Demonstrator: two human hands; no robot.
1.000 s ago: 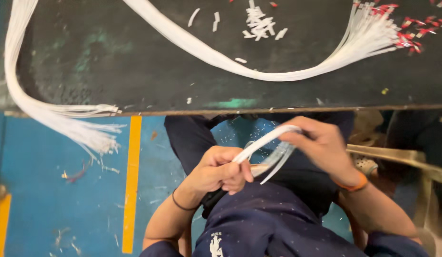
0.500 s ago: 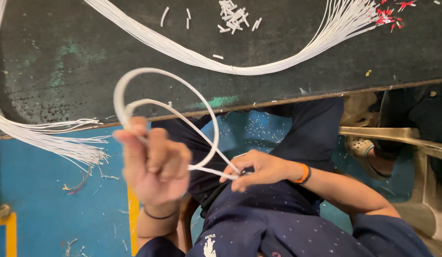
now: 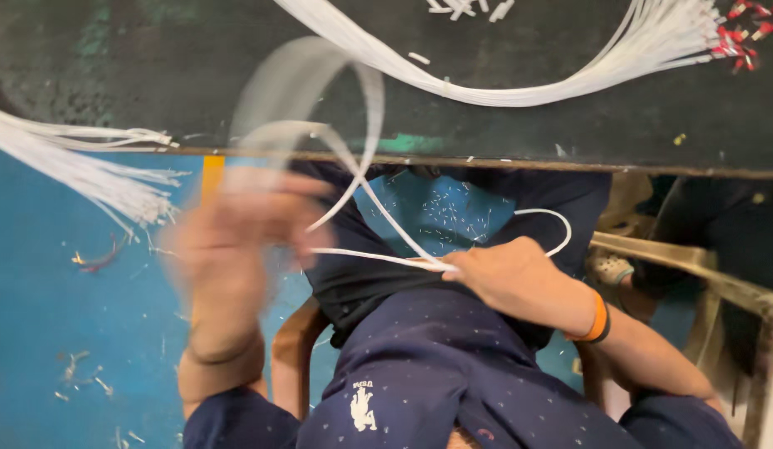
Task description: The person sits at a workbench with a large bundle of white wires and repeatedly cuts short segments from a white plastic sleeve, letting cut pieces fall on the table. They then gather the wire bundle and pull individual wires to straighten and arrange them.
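Looping upward from right hand (image 3: 511,278) to left hand (image 3: 237,241), white wire (image 3: 365,108).

A workshop: white wire bundles (image 3: 519,87) on dark workbench (image 3: 153,75), clippings scattered

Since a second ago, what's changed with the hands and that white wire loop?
The left hand swept up and outward from the lap, pulling the white wire loop open and high over the dark table edge; it is motion-blurred. The right hand dropped to the lap, pinching the wire ends. Both hands hold the wires as before; the wire bundles on the table stayed put.
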